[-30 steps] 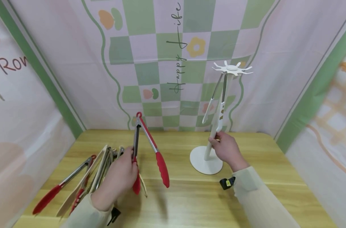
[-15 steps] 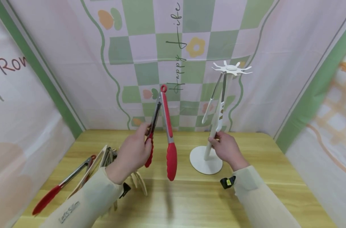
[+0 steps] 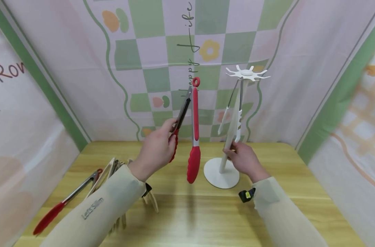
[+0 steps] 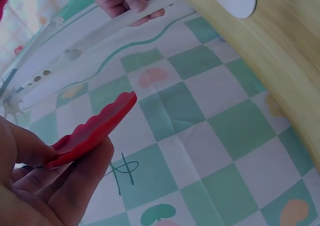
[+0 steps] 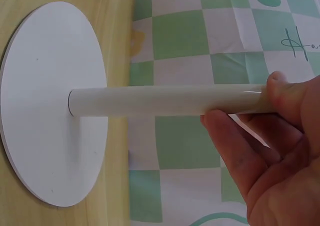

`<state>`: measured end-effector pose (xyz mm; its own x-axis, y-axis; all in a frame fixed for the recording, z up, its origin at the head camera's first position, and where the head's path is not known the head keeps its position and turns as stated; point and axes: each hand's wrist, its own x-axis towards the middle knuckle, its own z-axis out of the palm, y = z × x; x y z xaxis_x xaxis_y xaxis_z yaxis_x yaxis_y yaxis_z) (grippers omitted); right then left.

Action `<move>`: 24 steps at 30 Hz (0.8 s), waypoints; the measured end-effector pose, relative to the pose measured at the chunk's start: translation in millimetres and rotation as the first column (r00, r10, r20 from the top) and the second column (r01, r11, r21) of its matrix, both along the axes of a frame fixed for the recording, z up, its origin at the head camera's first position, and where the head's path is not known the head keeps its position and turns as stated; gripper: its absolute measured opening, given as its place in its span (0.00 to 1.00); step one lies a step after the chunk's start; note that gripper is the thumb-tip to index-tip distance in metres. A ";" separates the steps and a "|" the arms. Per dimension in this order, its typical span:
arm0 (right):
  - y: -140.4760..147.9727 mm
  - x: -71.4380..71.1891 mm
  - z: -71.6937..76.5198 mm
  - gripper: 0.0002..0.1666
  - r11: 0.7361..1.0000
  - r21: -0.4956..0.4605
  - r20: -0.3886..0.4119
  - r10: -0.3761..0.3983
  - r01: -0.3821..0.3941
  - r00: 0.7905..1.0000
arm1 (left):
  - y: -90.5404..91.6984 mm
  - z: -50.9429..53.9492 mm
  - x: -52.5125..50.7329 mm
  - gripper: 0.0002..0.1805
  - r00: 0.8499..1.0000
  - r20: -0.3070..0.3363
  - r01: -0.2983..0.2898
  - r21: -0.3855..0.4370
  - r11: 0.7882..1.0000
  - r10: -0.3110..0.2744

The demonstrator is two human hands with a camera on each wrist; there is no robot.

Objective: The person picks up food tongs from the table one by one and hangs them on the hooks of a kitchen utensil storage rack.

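Near “Happy Life” backdrop (image 3: 154, 80), left grip (image 3: 154, 148) pinching red tongs (image 3: 196, 116), right grip (image 3: 245, 160) round white stand (image 3: 232, 131), left sleeve (image 3: 113, 202) marked “Let's…”

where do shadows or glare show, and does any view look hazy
Head view: a soft shadow on the table below the red tongs; right wrist view: a small glint on the white pole by the right hand, plus a faint shadow on the round base; left wrist view: hazy and pale toward the upper left.
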<state>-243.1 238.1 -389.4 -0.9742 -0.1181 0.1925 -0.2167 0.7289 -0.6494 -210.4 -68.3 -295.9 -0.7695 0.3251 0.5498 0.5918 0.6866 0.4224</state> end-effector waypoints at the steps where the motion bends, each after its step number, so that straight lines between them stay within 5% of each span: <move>1: 0.5 -0.3 -0.1 0.11 1.000 -0.002 -0.006 0.013 -0.013 1.000 | 1.7 0.7 -1.4 0.24 1.000 -0.006 0.004 -0.001 1.000 -0.004; 11: 0.4 -0.8 0.5 0.10 0.999 -0.031 0.022 0.015 -0.014 1.000 | 15.1 11.4 -12.0 0.24 0.998 -0.060 0.014 -0.006 1.000 -0.014; 24: -0.1 0.4 4.6 0.11 0.999 -0.038 0.059 0.019 -0.017 0.998 | 30.9 24.1 -26.0 0.23 0.998 -0.045 0.036 -0.057 0.998 -0.039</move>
<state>-242.7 238.0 -384.8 -0.9817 -0.1298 0.1395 -0.1903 0.7001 -0.6882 -236.5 -37.3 -271.8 -0.7302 0.3848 0.5645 0.6358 0.6853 0.3552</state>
